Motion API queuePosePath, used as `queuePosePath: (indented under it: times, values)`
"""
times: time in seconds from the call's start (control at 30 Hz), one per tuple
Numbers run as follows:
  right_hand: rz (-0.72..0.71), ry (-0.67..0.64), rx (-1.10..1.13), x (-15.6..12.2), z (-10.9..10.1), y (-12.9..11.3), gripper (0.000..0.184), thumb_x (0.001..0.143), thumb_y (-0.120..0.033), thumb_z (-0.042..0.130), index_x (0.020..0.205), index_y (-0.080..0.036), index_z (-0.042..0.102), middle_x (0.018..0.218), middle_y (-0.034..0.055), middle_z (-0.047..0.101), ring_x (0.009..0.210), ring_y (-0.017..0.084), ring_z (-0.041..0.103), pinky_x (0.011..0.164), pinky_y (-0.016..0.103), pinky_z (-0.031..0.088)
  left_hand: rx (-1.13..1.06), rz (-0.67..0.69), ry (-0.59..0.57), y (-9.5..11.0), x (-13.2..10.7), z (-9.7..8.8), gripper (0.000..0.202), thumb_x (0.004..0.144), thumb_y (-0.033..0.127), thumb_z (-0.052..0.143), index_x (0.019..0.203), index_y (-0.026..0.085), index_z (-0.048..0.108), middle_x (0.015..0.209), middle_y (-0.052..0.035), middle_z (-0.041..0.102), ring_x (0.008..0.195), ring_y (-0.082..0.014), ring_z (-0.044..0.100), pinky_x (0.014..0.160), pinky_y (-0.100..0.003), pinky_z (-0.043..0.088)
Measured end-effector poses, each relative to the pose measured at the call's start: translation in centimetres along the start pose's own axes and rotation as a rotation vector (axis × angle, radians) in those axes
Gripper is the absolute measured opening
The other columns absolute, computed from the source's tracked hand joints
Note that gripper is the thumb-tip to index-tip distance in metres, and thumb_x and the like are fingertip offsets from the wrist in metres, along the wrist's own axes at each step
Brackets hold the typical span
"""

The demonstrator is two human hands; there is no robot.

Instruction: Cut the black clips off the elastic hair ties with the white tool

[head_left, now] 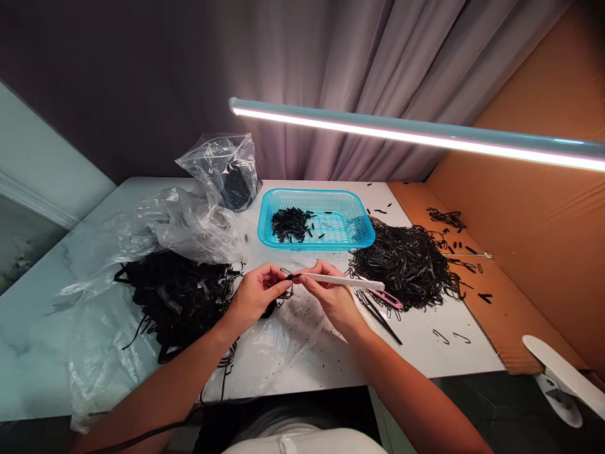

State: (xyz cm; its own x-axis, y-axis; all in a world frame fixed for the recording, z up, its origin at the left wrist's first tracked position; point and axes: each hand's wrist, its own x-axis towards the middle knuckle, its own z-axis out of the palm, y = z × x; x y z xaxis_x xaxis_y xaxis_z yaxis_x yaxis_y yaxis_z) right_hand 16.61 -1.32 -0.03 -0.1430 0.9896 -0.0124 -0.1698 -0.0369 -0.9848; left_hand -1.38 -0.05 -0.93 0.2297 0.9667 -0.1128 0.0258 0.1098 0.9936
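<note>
Threading seems in hand: a black strip (289,276) is pinched in a narrow grip by the left hand (258,294) at the tip of a white rod (345,280) clasped by the right hand (331,301) above the tabletop (425,354); steady alignment is needed next.

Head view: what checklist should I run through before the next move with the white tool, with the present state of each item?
1. Right hand grips white tool: ok.
2. Left hand pinches black piece at the tool's tip: ok.
3. Blue basket upright behind the hands: ok.
4. Black strand pile lies beside the right hand: ok.
5. Black piece seated on the tip: cannot tell.
</note>
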Motion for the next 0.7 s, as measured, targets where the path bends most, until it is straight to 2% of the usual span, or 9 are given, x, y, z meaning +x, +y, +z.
queuePosePath:
  times: [0.2, 0.3, 0.4, 0.5, 0.6, 0.7]
  values:
    - [-0.117, 0.062, -0.155, -0.37, 0.66, 0.54, 0.022, 0.087, -0.038, 0.064, 0.077, -0.021, 0.055, 0.095, 0.0032, 0.070, 0.086, 0.017, 0.061, 0.077, 0.030, 0.042, -0.028, 0.025, -0.029, 0.33, -0.36, -0.09, 0.022, 0.076, 0.031, 0.077, 0.085, 0.015, 0.065, 0.077, 0.0006, 0.061, 0.072, -0.0097, 0.054, 0.069, -0.023, 0.041]
    - [-0.129, 0.081, -0.193, -0.32, 0.68, 0.67, 0.020, 0.088, -0.036, 0.062, 0.078, -0.021, 0.056, 0.096, 0.0032, 0.070, 0.088, 0.017, 0.061, 0.078, 0.030, 0.043, -0.127, -0.012, -0.105, 0.31, -0.45, -0.09, 0.024, 0.076, 0.032, 0.077, 0.082, 0.015, 0.063, 0.072, 0.0007, 0.060, 0.068, -0.0091, 0.053, 0.064, -0.022, 0.039]
    - [-0.057, 0.075, -0.095, -0.06, 0.47, 0.48, 0.019, 0.086, -0.037, 0.065, 0.080, -0.021, 0.058, 0.095, 0.0035, 0.071, 0.090, 0.018, 0.063, 0.078, 0.030, 0.044, -0.267, -0.092, -0.170, 0.40, -0.48, 0.01, 0.027, 0.079, 0.036, 0.074, 0.083, 0.016, 0.056, 0.070, 0.0004, 0.059, 0.064, -0.0088, 0.050, 0.057, -0.020, 0.034]
    - [0.006, 0.057, 0.087, 0.16, 0.38, 0.31, 0.023, 0.083, -0.037, 0.069, 0.079, -0.020, 0.055, 0.090, 0.0042, 0.071, 0.087, 0.019, 0.066, 0.074, 0.030, 0.046, -0.338, -0.147, -0.167, 0.54, -0.38, 0.09, 0.031, 0.081, 0.040, 0.072, 0.087, 0.017, 0.053, 0.073, -0.0004, 0.060, 0.063, -0.0082, 0.049, 0.054, -0.019, 0.032]
    - [0.028, 0.044, 0.222, 0.22, 0.54, 0.46, 0.026, 0.080, -0.035, 0.073, 0.076, -0.019, 0.052, 0.088, 0.0044, 0.071, 0.083, 0.018, 0.067, 0.067, 0.028, 0.046, -0.352, -0.146, -0.161, 0.52, -0.19, 0.20, 0.036, 0.076, 0.042, 0.076, 0.091, 0.017, 0.054, 0.075, 0.0002, 0.059, 0.059, -0.0059, 0.046, 0.050, -0.018, 0.030]
    - [0.056, 0.039, 0.277, 0.22, 0.70, 0.65, 0.027, 0.079, -0.034, 0.074, 0.075, -0.019, 0.052, 0.089, 0.0043, 0.070, 0.080, 0.017, 0.066, 0.064, 0.027, 0.047, -0.293, -0.090, -0.098, 0.35, -0.01, 0.41, 0.036, 0.074, 0.039, 0.078, 0.090, 0.017, 0.055, 0.076, 0.0021, 0.057, 0.053, -0.0039, 0.044, 0.046, -0.018, 0.026]
